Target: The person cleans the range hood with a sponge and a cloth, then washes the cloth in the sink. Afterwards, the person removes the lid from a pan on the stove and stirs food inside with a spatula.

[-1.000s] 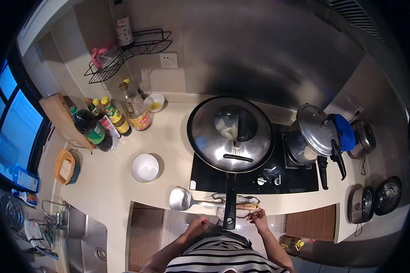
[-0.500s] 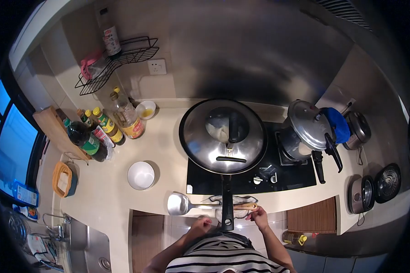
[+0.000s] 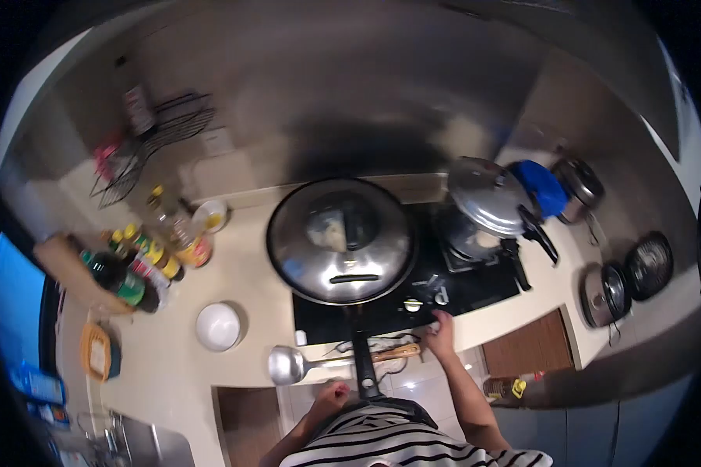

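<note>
Your right hand [image 3: 442, 333] has no grip, fingers loose at the stove [image 3: 475, 284] edge; left hand [image 3: 331, 395] curled, empty, below the cream desk [image 3: 187, 366]

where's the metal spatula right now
In the head view, the metal spatula lies along the counter's front edge, crossing under the covered wok's black handle, just below the white bowl, wooden end near the right hand.

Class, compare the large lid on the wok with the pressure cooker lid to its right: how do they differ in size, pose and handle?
The wok lid is clearly wider than the pressure cooker lid. The wok lid sits flat, closing its pan; the pressure cooker lid rests tilted, leaving its pot partly open. The wok lid has a short bar handle on top; the pressure cooker lid has a long black handle jutting sideways. Both are round, shiny metal.
</note>
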